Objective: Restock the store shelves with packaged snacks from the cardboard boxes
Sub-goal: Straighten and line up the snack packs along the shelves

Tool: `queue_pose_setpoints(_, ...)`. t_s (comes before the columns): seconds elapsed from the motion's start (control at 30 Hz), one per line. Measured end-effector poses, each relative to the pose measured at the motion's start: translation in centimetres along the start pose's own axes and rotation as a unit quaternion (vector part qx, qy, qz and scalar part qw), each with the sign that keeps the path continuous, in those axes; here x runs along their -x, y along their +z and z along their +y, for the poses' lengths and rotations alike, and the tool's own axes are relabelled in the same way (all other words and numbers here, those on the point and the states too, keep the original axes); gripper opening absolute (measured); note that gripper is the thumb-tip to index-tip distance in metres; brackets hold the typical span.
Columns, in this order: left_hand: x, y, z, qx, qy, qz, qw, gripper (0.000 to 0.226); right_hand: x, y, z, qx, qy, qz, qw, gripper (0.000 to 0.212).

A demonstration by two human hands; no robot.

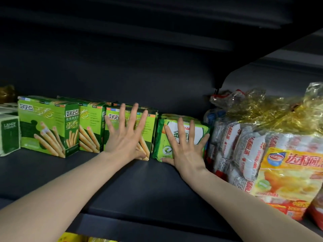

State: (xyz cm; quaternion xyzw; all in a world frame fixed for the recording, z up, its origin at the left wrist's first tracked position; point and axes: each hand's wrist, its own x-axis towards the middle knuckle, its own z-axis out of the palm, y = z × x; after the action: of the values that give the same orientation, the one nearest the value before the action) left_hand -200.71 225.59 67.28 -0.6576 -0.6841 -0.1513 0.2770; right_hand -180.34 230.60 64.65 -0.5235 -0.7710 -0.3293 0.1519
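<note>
Green egg-roll snack boxes stand in a row on the dark shelf (122, 180). My left hand (125, 135) lies flat with fingers spread against the front of the rightmost green box (150, 130). Right beside that box stands a green and white snack packet (166, 142), and my right hand (186, 147) presses on its front with straight, spread fingers. Two more green boxes (43, 126) stand to the left, slightly forward.
A big bag of red and white wrapped cakes (262, 154) with yellow crinkled film fills the shelf's right side. A dark green and white box (9, 135) sits at the far left. Another shelf hangs overhead. Yellow packets (73, 238) show on the shelf below.
</note>
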Motion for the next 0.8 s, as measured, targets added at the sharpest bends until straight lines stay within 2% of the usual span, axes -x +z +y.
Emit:
queue_pose_setpoints(0.13,0.8,-0.9,-0.4,0.003,0.007,-0.014,1.0,0.144,0.3,-0.8,-0.1,-0.005,-0.005,-0.019,1.0,0.116)
queue_pose_setpoints(0.23,1.8,-1.6,-1.6,0.02,0.053,-0.013,0.998,0.126,0.8,-2.7,0.1,0.013,-0.01,-0.057,0.998,0.111)
queue_pose_setpoints(0.3,2.5,-1.9,-3.0,0.013,0.09,-0.006,0.996,0.113,0.9,-4.6,-0.1,0.028,-0.003,-0.07,0.997,0.101)
queue_pose_setpoints(0.37,3.3,-2.1,-4.7,-0.011,0.115,0.01,0.993,0.102,0.8,-6.5,-0.9,0.04,0.004,-0.052,0.998,0.091)
queue_pose_setpoints(0.47,4.4,-3.2,-7.8,-0.015,0.144,0.07,0.987,0.097,0.3,-9.4,-3.1,0.031,0.02,0.016,0.999,0.083)
queue_pose_setpoints(0.57,5.7,-4.4,-11.6,-0.002,0.149,0.134,0.98,0.107,-0.5,-11.0,-6.5,-0.001,0.001,0.074,0.997,0.083)
queue_pose_setpoints(0.63,6.4,-4.8,-14.5,-0.002,0.125,0.161,0.979,0.119,-1.2,-11.4,-9.5,-0.009,-0.009,0.099,0.995,0.084)
queue_pose_setpoints(0.7,7.1,-4.7,-17.4,0.004,0.074,0.153,0.985,0.13,-1.8,-11.5,-12.1,-0.016,-0.007,0.097,0.995,0.091)
queue_pose_setpoints(0.8,7.2,-3.4,-20.7,0.023,0.014,0.098,0.995,0.144,-3.0,-11.1,-14.7,-0.007,0.008,0.061,0.998,0.106)
